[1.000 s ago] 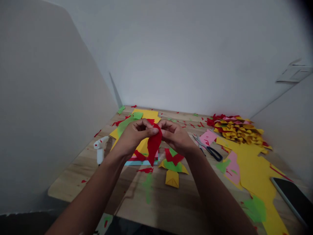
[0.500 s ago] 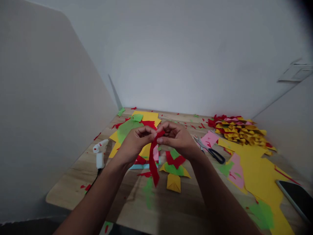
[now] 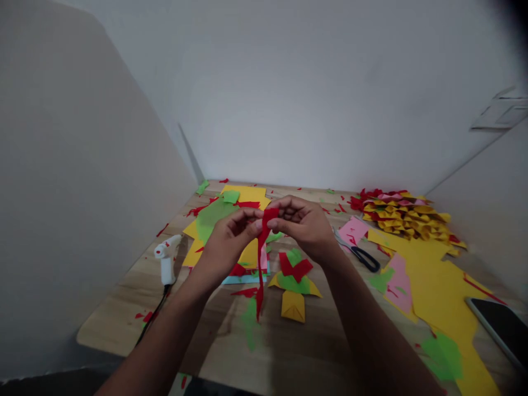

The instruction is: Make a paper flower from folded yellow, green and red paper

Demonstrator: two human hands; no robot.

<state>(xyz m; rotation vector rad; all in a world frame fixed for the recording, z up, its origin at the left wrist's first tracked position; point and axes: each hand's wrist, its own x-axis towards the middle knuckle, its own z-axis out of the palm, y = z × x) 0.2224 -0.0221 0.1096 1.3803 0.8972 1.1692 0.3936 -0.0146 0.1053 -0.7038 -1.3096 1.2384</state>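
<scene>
A long red strip [image 3: 261,258], felt or paper, hangs down between my two hands above the table. My left hand [image 3: 235,239] pinches it near the top from the left. On the other side, the thumb and fingers of my right hand [image 3: 299,223] grip its upper end. Beneath the hands lie yellow sheets [image 3: 247,195] and a green piece [image 3: 212,220]. Closer to me sits a small arrangement of red pieces [image 3: 295,268] on green, with a folded yellow piece [image 3: 293,307] below it.
A white glue gun [image 3: 167,261] stands at the left, its cord running forward. Scissors [image 3: 363,257] lie at the right, before a heap of folded yellow, pink and red pieces [image 3: 404,217]. Cut yellow sheet [image 3: 441,291] and a phone [image 3: 501,330] occupy the right side. Scraps are scattered around.
The red strip has turned, its hanging part now looking narrower and straighter. Its top end stands up between the fingers. Both hands stay close together, with the right hand slightly higher.
</scene>
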